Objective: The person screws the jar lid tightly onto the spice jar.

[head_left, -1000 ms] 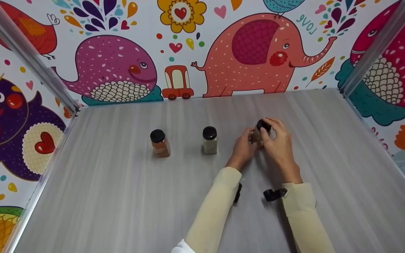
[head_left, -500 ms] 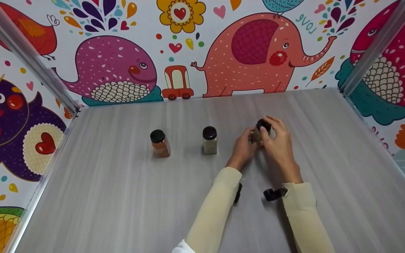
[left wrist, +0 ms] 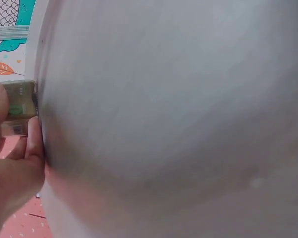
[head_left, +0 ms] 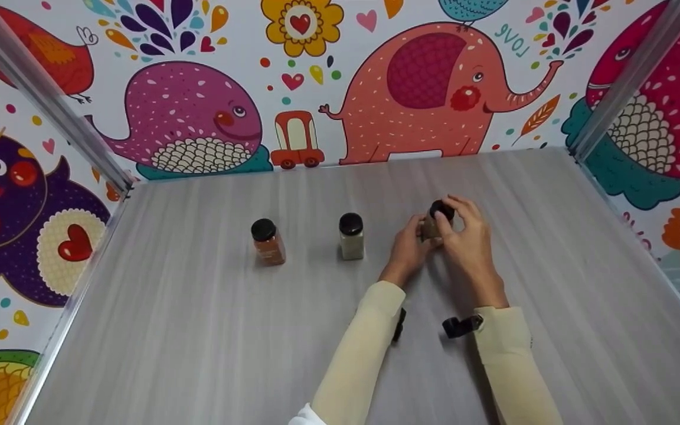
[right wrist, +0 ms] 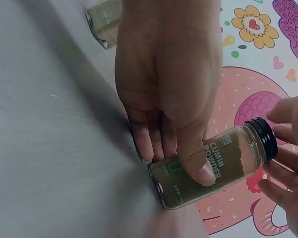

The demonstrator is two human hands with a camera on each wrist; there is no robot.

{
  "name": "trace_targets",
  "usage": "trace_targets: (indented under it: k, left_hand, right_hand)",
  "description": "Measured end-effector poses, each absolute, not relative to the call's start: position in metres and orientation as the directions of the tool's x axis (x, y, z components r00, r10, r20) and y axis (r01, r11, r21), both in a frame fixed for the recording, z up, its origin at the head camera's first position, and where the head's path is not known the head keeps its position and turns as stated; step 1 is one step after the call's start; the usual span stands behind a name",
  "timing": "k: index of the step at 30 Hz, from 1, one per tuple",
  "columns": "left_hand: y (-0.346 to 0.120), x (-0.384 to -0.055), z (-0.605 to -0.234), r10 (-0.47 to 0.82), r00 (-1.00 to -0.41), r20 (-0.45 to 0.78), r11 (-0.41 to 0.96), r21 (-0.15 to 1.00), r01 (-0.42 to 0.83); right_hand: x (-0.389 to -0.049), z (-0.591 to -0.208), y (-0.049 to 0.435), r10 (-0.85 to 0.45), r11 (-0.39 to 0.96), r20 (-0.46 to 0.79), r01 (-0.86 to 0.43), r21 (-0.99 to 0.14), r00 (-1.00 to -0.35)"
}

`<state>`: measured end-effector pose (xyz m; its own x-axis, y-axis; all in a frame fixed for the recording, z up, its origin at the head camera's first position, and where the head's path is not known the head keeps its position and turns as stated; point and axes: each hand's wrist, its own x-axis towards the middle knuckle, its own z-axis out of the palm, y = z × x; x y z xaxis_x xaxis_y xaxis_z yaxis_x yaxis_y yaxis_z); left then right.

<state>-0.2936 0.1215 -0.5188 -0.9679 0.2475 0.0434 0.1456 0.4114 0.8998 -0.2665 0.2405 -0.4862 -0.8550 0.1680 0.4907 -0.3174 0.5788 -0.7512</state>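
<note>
A clear spice jar labelled "cumin powder" (right wrist: 228, 156), filled with brown-green powder, stands with its base at the tabletop. My left hand (head_left: 406, 251) grips the lower body of this jar, its thumb lying across the label in the right wrist view. Around the black lid (right wrist: 263, 139) are the fingers and thumb of my right hand (head_left: 471, 242), which pinch it from above. The lid sits on the jar's neck. In the left wrist view, only part of the jar (left wrist: 22, 101) shows at the left edge, beside the left hand (left wrist: 15, 183).
Left of the hands, a black-capped jar of pale greenish contents (head_left: 352, 243) stands upright on the grey table (head_left: 198, 330). Farther left is a black-capped jar of orange-brown contents (head_left: 270, 248). Printed cartoon walls (head_left: 234, 35) and metal corner posts (head_left: 629, 88) enclose the back and sides.
</note>
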Motion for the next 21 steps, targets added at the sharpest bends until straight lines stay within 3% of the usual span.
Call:
trace_targets:
  k: [21]
  left_hand:
    - [0.1214,-0.2934,-0.5178,0.246,-0.969,0.005,0.415,0.903,0.11]
  right_hand:
    - [-0.2656,-0.484,0.2393,0.158,0.573,0.493,-0.328,-0.752,-0.856]
